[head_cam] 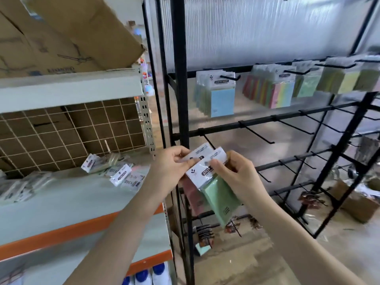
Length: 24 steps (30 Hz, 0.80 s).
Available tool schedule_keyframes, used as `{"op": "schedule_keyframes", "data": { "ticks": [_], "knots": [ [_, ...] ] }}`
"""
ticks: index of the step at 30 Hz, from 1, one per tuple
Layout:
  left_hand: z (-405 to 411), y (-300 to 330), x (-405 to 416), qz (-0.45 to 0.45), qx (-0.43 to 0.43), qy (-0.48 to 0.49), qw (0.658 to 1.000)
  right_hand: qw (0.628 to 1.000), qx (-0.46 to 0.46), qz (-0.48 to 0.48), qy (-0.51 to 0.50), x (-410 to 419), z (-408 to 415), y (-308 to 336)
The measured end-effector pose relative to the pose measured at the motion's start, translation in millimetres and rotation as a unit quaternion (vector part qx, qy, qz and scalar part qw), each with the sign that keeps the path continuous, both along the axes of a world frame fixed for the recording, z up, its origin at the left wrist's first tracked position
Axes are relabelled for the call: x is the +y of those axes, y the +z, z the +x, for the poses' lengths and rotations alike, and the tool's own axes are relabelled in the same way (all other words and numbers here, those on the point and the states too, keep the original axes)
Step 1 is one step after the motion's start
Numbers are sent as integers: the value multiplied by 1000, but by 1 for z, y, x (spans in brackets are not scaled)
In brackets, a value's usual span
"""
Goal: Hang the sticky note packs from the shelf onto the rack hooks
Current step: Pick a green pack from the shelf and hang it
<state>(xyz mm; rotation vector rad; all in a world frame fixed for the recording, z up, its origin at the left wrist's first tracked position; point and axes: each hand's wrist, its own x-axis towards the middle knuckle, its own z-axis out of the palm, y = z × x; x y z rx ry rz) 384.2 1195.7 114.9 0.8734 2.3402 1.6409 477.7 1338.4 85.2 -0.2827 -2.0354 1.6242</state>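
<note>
Both hands hold sticky note packs in front of the black rack (182,83). My left hand (171,167) pinches the white header card of a pink pack (193,197) that hangs behind. My right hand (236,173) grips a green pack (221,200) by its header, overlapping the pink one. A bare black hook (207,140) juts out just above the packs. More packs lie loose on the grey shelf (67,194), among them one with a white header (120,174). Blue (223,101) and multicolour packs (277,93) hang on the upper hooks.
Cardboard boxes (61,33) sit on the upper shelf, behind a wire grid (67,132). Empty hooks (257,133) line the rack's middle rows; small dark items (205,233) hang low. Blue-capped bottles (150,275) stand below the shelf. A box (357,204) rests on the floor, right.
</note>
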Motion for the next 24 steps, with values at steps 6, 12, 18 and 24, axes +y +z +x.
{"op": "schedule_keyframes", "data": {
  "ticks": [6, 12, 18, 24],
  "knots": [
    [30, 9, 50, 115, -87, -6, 990, 997, 31, -24, -71, 41, 37, 12],
    [43, 19, 96, 191, -87, 10, 978, 992, 49, -14, -117, 70, 44, 16],
    [31, 22, 135, 238, -70, 32, 968, 986, 74, -10, -148, 108, 34, 20],
    [-2, 26, 174, 230, 1, 26, 973, 984, 63, 1, -165, 154, 9, 27]
  ]
}}
